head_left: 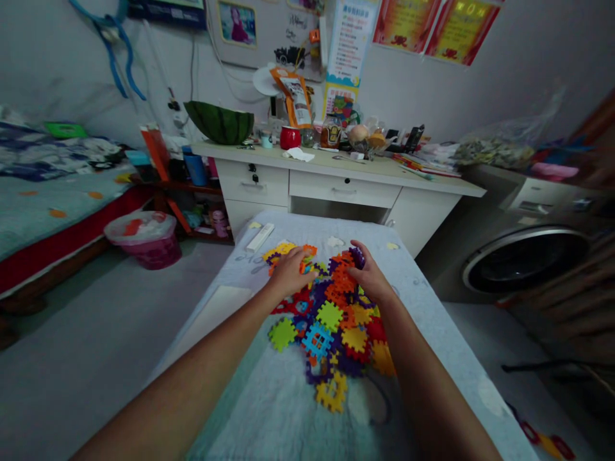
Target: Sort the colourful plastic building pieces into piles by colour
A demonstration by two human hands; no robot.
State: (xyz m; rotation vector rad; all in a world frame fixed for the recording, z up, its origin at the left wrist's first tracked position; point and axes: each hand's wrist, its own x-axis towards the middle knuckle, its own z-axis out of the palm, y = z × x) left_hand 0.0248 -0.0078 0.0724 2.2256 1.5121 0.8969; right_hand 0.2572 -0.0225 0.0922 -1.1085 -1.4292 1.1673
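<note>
A heap of flat, toothed plastic building tiles in orange, yellow, green, blue and purple lies on a pale blue cloth-covered table. My left hand rests at the heap's far left side, its fingers curled round a small orange and green cluster of tiles. My right hand is at the heap's far right, with fingers bent onto orange and purple tiles. A green tile and a yellow tile lie at the near edge of the heap.
A white flat stick-like object lies at the table's far left. Behind stands a white desk crowded with a halved watermelon, a red cup and bottles. A bed and pink bin are left, a washing machine right.
</note>
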